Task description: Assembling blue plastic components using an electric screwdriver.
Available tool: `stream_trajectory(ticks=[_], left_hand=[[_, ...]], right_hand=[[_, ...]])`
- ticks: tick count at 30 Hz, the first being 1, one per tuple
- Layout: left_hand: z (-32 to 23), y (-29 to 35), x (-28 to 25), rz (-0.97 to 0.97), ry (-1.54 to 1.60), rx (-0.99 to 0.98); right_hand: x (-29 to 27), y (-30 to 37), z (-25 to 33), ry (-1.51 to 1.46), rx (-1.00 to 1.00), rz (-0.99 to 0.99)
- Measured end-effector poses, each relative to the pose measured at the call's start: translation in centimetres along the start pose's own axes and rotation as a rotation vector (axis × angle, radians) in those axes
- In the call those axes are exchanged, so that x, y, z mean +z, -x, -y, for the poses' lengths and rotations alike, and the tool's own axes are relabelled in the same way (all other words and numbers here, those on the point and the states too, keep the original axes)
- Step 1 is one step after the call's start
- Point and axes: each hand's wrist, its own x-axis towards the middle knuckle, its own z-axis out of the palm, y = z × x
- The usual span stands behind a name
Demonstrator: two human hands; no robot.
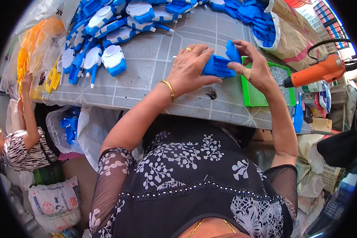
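Observation:
My left hand [189,66] is closed around a blue plastic housing [219,70] just above the grey table [158,93]. The housing's ribbed, hollow inside shows between my two hands. Between thumb and fingers of my right hand [258,66] is a small blue plastic piece [231,50], held upright close to the housing's right end. Beneath my right wrist stands a green tray [246,95] with many small metal screws [279,75] in it.
Blue-and-white plastic devices [114,59] are heaped at the back left. A paper sack [291,33] spills blue parts [261,29] at the back right. An orange electric screwdriver [319,72] juts in from the right. At far left, another person [29,135] reaches toward yellow parts [23,59].

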Motion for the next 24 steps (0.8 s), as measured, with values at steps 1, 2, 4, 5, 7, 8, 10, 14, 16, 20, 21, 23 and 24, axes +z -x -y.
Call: stream_trajectory(ticks=[1,2,4,5,7,8,10,14,16,20,21,23,24], left_hand=[[0.6,0.2,0.3,0.001,0.001,-0.006],[1.2,0.3,0.6,0.052,0.036,-0.022],[1.5,0.2,0.8,0.109,0.082,-0.034],[1.7,0.2,0.9,0.106,0.102,-0.023],[1.9,0.2,1.0,0.107,0.125,-0.015],[1.9,0.2,1.1,0.091,0.141,-0.003],[2.1,0.3,1.1,0.077,0.155,0.003],[2.1,0.2,1.2,0.075,0.165,0.013],[2.1,0.1,1.2,0.074,0.175,0.014],[2.2,0.2,1.4,0.061,0.190,0.005],[2.1,0.1,1.5,0.055,0.188,0.000],[2.1,0.1,1.5,0.049,0.189,0.010],[2.0,0.1,1.5,0.042,0.188,0.021]], right_hand=[[-0.2,0.4,0.2,0.116,-0.013,0.045],[0.0,0.7,-0.1,0.163,-0.072,0.084],[0.3,1.0,-0.8,0.296,-0.203,0.139],[0.4,0.8,-1.2,0.296,-0.198,0.142],[0.6,0.5,-1.8,0.383,-0.362,0.162],[0.5,0.4,-1.7,0.381,-0.358,0.165],[0.5,0.1,-1.6,0.448,-0.370,0.188],[0.7,-0.4,-2.2,0.430,-0.411,0.206],[0.7,-0.2,-2.0,0.457,-0.369,0.248],[1.0,0.1,-1.6,0.508,-0.384,0.241],[1.1,0.2,-1.6,0.535,-0.408,0.226],[1.3,0.5,-1.6,0.560,-0.431,0.211],[1.4,0.7,-1.4,0.592,-0.472,0.190]])
